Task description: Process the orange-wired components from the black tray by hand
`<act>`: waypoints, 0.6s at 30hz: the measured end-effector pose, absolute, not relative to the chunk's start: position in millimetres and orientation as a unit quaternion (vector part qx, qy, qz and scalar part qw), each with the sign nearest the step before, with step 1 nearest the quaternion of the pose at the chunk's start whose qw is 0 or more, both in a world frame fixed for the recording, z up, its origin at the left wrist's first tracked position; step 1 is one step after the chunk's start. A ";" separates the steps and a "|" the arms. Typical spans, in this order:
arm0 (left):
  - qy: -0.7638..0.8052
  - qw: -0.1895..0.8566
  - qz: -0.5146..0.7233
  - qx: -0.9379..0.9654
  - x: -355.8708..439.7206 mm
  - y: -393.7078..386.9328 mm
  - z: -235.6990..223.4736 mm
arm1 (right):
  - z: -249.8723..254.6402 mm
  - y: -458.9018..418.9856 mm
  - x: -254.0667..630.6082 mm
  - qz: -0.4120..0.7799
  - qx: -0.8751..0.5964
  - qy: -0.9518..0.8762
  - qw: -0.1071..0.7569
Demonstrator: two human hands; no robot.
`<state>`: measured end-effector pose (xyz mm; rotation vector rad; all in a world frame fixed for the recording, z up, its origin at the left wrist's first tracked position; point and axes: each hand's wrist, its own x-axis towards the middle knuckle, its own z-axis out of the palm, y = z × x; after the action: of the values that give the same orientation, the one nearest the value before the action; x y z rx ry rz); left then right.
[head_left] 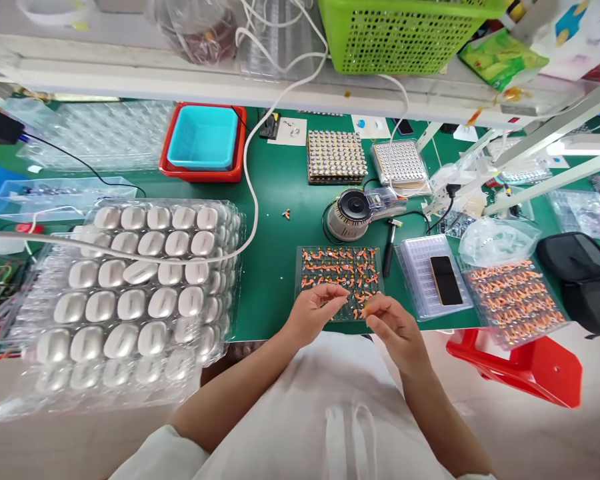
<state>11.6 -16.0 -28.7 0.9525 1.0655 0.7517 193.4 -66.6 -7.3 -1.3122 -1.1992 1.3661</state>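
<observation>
1. While left hand (311, 313) and right hand (399, 328) hover over the tray (299, 267) of orange parts (347, 253), thumbs and forefingers are nearly pinched; can't tell what's held.
2. Tray's on green bench (270, 267) near round dispenser (344, 227), markings (359, 227) too small to read.

Head-height view, forward and down.

The orange pieces (363, 268) looked plastic, as did their gridded tray (299, 263). At left, silvery cases (131, 305) had a satin gloss in clear, shiny plastic trays (33, 310). The far green basket (410, 43) was perforated plastic, the near apron (290, 400) matt cloth, the hammer head (394, 223) metal.
</observation>
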 end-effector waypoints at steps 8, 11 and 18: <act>0.442 0.733 0.331 0.396 23.3 -9.7 -8.6 | 20.4 -51.1 187.5 0.514 -0.524 -0.583 0.348; 0.438 0.740 0.334 0.385 23.5 -9.1 -6.0 | 23.3 -45.5 185.1 0.494 -0.538 -0.598 0.330; 0.461 0.731 0.331 0.379 19.4 -10.9 -6.4 | 16.5 -39.2 181.1 0.465 -0.574 -0.596 0.315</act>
<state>19.4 -10.9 -6.4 0.8344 1.0158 0.7292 181.1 -39.2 16.5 -1.5137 -1.5702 1.2243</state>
